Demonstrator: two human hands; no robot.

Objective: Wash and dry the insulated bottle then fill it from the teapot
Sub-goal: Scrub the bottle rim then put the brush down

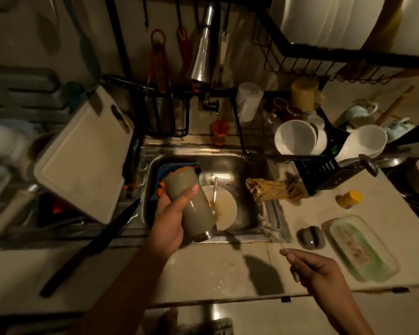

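**Q:** Item (a): where is the bottle [191, 201]?

**A:** In my left hand [169, 218], held above the near left part of the sink [240, 165]. It lies tilted, the metal end low and toward me, the other end up and away, over a blue and orange thing in the basin's left corner.

**Q:** State of the fingers [188, 193] on that side?

**A:** Curled round the bottle's grey body, with the thumb across the upper face and the palm beneath. It is a full grip.

**Q:** Item (b): the right hand [317, 269]?

**A:** It hovers over the surface [215, 269], right of the sink and well apart from the bottle. Its fingertips are drawn together and pinch a thin rod [283, 247] that points up and away. I cannot tell what the rod is.

**Q:** Contents of the basin?

**A:** A white plate [228, 209] with brownish residue lies just beside the bottle's lower end, and a spoon [215, 187] rests in it. The faucet [203, 56] hangs above.

**Q:** Surroundings?

**A:** A crumpled cloth [276, 189] lies on the sink's right edge. A dark knife [94, 245] lies on the surface at left, below a tilted white cutting board [82, 160]. White bowls [295, 139] stand in the rack at right. Near my right hand lie a glass tray [361, 247] and a small yellow jar [348, 199].
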